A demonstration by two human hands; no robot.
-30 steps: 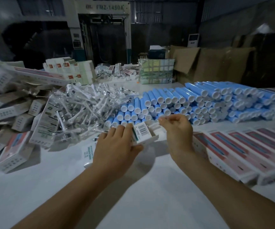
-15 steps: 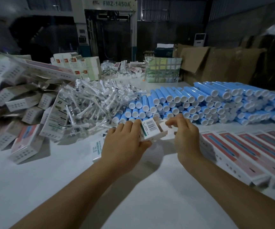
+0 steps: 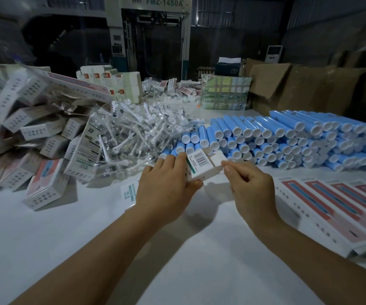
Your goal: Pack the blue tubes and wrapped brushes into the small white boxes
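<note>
A small white box [image 3: 201, 164] with a barcode is held above the white table, just in front of the tube pile. My left hand [image 3: 166, 186] grips its left side, thumb under it and fingers over the top. My right hand [image 3: 250, 186] pinches the box's right end flap [image 3: 218, 160] between thumb and forefinger. Blue tubes with white caps [image 3: 287, 137] lie stacked behind and to the right. Wrapped brushes [image 3: 131, 137] are heaped in clear plastic to the left of the tubes.
A loose heap of white boxes [image 3: 23, 137] fills the left side. Long red-and-white boxes [image 3: 336, 208] lie in a row at the right. A flat box [image 3: 129, 192] lies under my left wrist. Cartons, cardboard and a machine stand behind the white table [image 3: 177, 249].
My right hand has drawn back from the tube pile to the box's right end and now pinches its flap. My left hand has kept its hold on the box.
</note>
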